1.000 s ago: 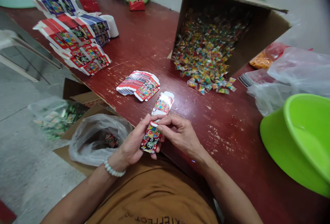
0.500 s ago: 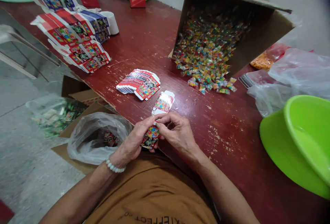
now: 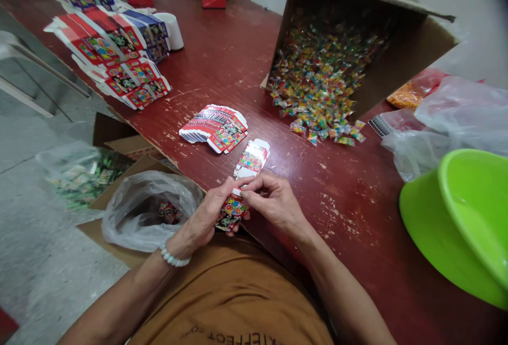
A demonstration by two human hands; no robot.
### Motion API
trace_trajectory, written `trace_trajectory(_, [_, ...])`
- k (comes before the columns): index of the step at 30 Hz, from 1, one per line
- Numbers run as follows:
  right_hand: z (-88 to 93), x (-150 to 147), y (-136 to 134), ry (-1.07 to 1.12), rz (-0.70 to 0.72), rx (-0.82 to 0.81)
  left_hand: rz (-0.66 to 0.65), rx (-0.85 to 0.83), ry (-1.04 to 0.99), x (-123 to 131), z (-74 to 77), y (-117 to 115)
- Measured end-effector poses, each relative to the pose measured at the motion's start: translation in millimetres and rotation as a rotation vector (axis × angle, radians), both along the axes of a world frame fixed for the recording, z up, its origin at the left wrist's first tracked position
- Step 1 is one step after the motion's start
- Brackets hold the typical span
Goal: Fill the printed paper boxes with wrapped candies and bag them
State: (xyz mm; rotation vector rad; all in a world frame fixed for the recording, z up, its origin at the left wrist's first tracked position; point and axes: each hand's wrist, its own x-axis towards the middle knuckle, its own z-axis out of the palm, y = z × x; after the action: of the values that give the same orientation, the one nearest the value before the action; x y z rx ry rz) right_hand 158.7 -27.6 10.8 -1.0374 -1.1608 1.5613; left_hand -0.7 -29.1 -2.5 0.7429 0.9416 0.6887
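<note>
A small red printed candy box [image 3: 230, 211] is held close to my body at the table's front edge. My left hand [image 3: 212, 211] wraps round it from the left, with fingertips showing beneath. At its upper end my right hand [image 3: 273, 202] pinches a white flap between thumb and index finger. Just beyond my hands lies another flat carton [image 3: 252, 156] with white end flaps. A fanned stack of flat red cartons [image 3: 214, 128] rests further left on the table. Whether the held box contains anything is hidden.
A tipped cardboard box [image 3: 400, 70] spills wrapped candies [image 3: 317, 80] onto the red table [image 3: 230, 59]. Bundled cartons [image 3: 115, 43] stand at the back left. A green basin [image 3: 428, 228] sits at right. Below the left edge, a plastic-lined box [image 3: 135, 223] holds wrapped pieces.
My right thumb and fingers have shifted slightly at the flap, and more of its white surface shows. The view has moved a little; the other things stay in place.
</note>
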Motion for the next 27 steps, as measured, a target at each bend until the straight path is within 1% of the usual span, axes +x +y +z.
trace_trajectory(2, [-1.0,2,-3,-0.079,0.032,0.098,0.031,-0.035,-0.048,-1,-2.1,1])
trace_trajectory(5, [-6.4,4,-11,-0.274,0.042,0.332,0.067,-0.148,-0.171,0,-5.1,7])
trace_trajectory(7, [-11.4,3,-16,-0.467,0.048,0.492,0.108,-0.207,-0.244,4,-5.3,10])
trace_trajectory(9, [-15.0,2,-21,-0.711,0.033,0.622,0.194,-0.218,-0.298,10,-4.6,10])
trace_trajectory(11, [-16.7,2,-23,-0.934,0.003,0.708,0.297,-0.2,-0.339,16,-5.0,8])
trace_trajectory(12, [-17.3,1,-24,-1.008,0.0,0.738,0.334,-0.188,-0.351,18,-6.1,5])
trace_trajectory(14, [-19.4,0,-22,-1.068,0.041,0.81,0.371,-0.162,-0.358,21,-9.8,0])
trace_trajectory(17, [-25.9,-8,-19,-1.044,0.133,0.925,0.356,-0.161,-0.342,17,-15.9,-9])
trace_trajectory(19, [-29.8,-19,-18,-1.027,0.186,0.935,0.337,-0.145,-0.265,10,-17.8,-14])
trace_trajectory(21, [-31.1,-30,-16,-1.005,0.25,0.896,0.326,-0.1,-0.149,-4,-18.0,-17])
trace_trajectory(23, [-30.1,-36,-9,-0.955,0.294,0.859,0.344,-0.048,-0.061,-27,-19.1,-17])
trace_trajectory(24, [-29.3,-35,-3,-0.935,0.287,0.849,0.357,-0.026,-0.024,-42,-20.9,-17])
trace_trajectory(25, [-28.9,-30,5,-0.929,0.246,0.841,0.384,0.0,0.037,-59,-23.8,-15])
trace_trajectory(27, [-29.7,-11,26,-0.993,0.083,0.806,0.436,0.169,0.55,-92,-31.6,-10])
